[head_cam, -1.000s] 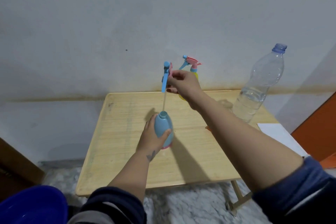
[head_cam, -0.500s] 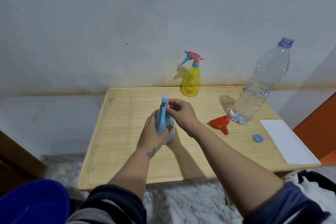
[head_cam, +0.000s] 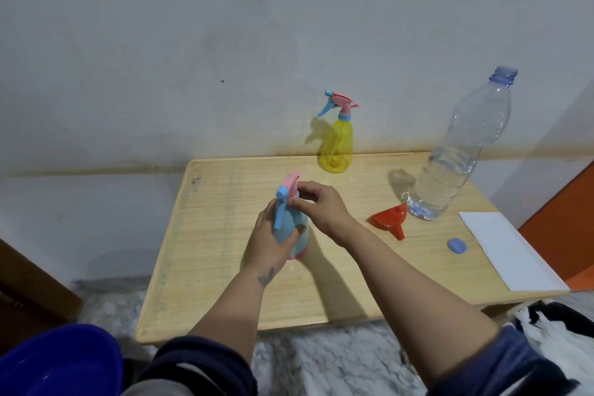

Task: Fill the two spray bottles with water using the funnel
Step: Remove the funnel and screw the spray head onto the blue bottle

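Note:
A blue spray bottle point(head_cam: 294, 228) stands on the wooden table point(head_cam: 337, 283) near its middle. My left hand point(head_cam: 271, 236) grips its body. My right hand point(head_cam: 316, 206) pinches the pink and blue spray head point(head_cam: 286, 194) at the bottle's neck. A yellow spray bottle point(head_cam: 337, 145) with its head on stands at the back edge by the wall. A red funnel point(head_cam: 390, 219) lies on its side to the right. Behind it stands a large clear water bottle point(head_cam: 456, 157), uncapped and part full.
A blue bottle cap point(head_cam: 457, 246) lies right of the funnel. A white sheet point(head_cam: 504, 247) covers the table's right edge. A blue basin point(head_cam: 58, 363) sits at the lower left on the marble floor. An orange panel point(head_cam: 565, 225) is at the right.
My right hand has brought the spray head, with its tube, down from above into the blue bottle and now holds it at the neck. The left hand stays on the bottle.

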### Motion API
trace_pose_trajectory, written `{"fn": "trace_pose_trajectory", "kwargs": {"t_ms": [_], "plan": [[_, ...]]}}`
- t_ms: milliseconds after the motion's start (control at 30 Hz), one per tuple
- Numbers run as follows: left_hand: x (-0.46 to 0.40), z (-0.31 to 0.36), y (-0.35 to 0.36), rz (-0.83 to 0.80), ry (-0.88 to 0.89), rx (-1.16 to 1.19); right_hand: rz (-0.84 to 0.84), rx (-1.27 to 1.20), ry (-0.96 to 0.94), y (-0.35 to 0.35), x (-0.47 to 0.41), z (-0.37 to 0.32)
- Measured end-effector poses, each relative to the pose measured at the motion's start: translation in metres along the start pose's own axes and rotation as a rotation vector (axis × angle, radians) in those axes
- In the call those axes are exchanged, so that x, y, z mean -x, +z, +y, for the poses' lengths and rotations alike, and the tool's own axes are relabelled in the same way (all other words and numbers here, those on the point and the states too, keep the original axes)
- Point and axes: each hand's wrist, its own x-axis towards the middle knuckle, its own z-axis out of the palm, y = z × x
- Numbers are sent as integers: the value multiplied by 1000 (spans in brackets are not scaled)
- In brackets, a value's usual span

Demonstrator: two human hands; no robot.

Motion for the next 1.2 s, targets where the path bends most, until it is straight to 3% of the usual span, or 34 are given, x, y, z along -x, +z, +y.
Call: {"fn": "trace_pose_trajectory", "kwargs": {"t_ms": [133, 367, 600, 833, 1000, 1200], "plan": [[2, 2, -3, -45, 54, 0, -73, 16, 37, -5, 0, 0], [1, -1, 1, -4, -22, -44, 169, -78, 42, 13, 0, 7], [3, 3, 1, -14, 13, -31, 169, -28, 25, 19, 1, 1], [2, 0, -2, -45, 41, 2, -32, -17, -14, 10, 9, -1], [3, 2, 0, -18, 48, 36, 142, -26, 47, 16, 9, 4], [1, 0, -1, -43, 43, 40, 66, -83, 18, 18, 14, 3]]}}
